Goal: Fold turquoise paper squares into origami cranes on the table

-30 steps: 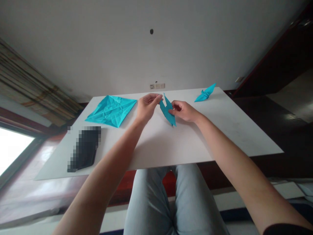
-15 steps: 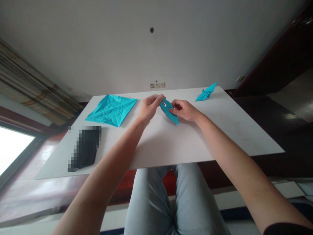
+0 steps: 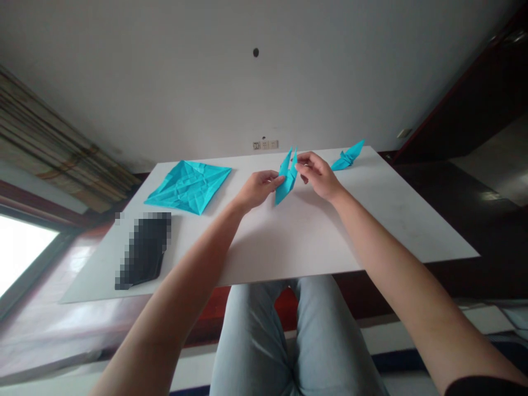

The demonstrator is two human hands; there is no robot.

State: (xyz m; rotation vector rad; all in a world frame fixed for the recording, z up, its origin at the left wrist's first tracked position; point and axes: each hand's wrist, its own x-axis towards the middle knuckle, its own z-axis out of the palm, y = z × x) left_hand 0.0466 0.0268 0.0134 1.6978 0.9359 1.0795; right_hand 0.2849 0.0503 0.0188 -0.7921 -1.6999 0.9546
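Observation:
A folded blue origami paper (image 3: 284, 190) is held up above the white table, with two narrow points standing upward and a broader end below. My left hand (image 3: 260, 188) pinches its left side between thumb and fingers. On the other side, my right hand (image 3: 319, 173) has its thumb and fingertips closed on the right-hand point. Behind my right hand lies a finished-looking blue origami crane (image 3: 348, 156), its near tip partly covered by the hand. An unfolded, creased blue paper sheet (image 3: 190, 186) lies flat to the left.
The white table (image 3: 289, 242) stands against a grey wall with sockets (image 3: 264, 145). A dark, pixelated flat object (image 3: 144, 250) lies near its left front edge. My legs (image 3: 284, 341) are under the front edge. A curtain (image 3: 53, 148) hangs at the left.
The folded paper has been turned from slanting down to the right to pointing upward. My left hand has shifted slightly right and down its side; my right hand has risen to one point.

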